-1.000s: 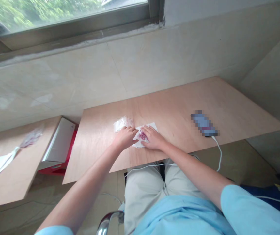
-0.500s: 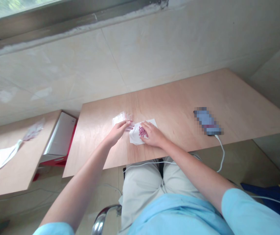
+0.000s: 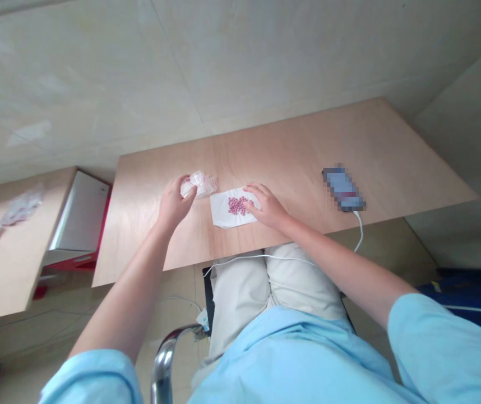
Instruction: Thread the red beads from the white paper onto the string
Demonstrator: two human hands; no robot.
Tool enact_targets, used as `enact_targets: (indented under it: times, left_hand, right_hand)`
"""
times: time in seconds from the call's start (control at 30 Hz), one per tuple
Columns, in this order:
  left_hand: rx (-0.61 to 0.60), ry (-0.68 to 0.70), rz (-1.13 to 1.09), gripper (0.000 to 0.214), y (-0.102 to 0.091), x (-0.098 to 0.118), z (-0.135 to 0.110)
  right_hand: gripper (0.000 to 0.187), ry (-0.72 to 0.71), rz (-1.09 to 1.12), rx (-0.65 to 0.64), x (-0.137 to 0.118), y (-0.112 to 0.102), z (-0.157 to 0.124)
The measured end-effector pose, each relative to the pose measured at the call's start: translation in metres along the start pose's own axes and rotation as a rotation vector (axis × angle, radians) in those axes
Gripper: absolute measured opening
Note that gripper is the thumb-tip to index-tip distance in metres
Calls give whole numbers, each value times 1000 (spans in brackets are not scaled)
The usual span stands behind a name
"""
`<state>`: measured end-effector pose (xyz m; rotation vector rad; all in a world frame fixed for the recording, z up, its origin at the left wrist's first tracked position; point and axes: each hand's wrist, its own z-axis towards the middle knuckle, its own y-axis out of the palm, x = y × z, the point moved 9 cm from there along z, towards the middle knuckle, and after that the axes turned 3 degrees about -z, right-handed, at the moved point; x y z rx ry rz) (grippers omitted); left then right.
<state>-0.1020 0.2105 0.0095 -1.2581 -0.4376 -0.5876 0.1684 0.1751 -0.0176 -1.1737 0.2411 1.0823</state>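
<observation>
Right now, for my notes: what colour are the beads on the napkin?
The beads are pinkish red, head view.

1. We see smooth, matt plywood on the desktop (image 3: 303,146).
2. We see glossy, crinkled clear plastic in the bag (image 3: 202,184).
3. We see matt white paper in the sheet (image 3: 221,212).
4. We see shiny metal on the chair frame (image 3: 162,365).

**Soft bright light, wide lens, one part pixelated**

The light is even and gentle on the bench (image 3: 291,143), and only weak shadows lie beside the left hand (image 3: 174,205) and right hand (image 3: 268,206). The wall tiles (image 3: 97,73) show no hard glare. The phone (image 3: 343,189) is hidden by coarse pixel blur. Near the lower edge, the wide lens stretches the chair tube (image 3: 162,365) and makes the sleeve (image 3: 438,348) look large.
</observation>
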Motion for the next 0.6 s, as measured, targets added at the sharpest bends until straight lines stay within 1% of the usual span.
enact_targets:
  times: [0.07, 0.13, 0.17, 0.23, 0.3, 0.4, 0.5, 0.6]
  left_hand:
    - [-1, 34, 72, 46, 8, -8, 1]
    - [-7, 59, 97, 47, 18, -14, -3]
    - [-8, 79, 104, 47, 22, -16, -5]
    - [-8, 123, 118, 48, 28, -18, -12]
    - [-8, 150, 128, 50, 30, -20, -17]
    - [-9, 153, 135, 51, 27, -25, -23]
    - [-2, 147, 130, 50, 21, -28, -25]
    - [17, 142, 108, 50, 11, -26, -24]
  right_hand:
    - [33, 11, -17, 8, -2, -28, -15]
    - [24, 69, -41, -28, -3, -49, -37]
    - [20, 106, -48, -73, -5, -54, -51]
    - [21, 185, -67, -208, -11, -51, -80]
    - [24, 178, -100, -370, -26, -37, -108]
    - [26, 80, -216, -612, -55, -4, -139]
    - [31, 99, -406, -753, -64, 24, -154]
    - [33, 127, -512, -871, -65, 52, -157]
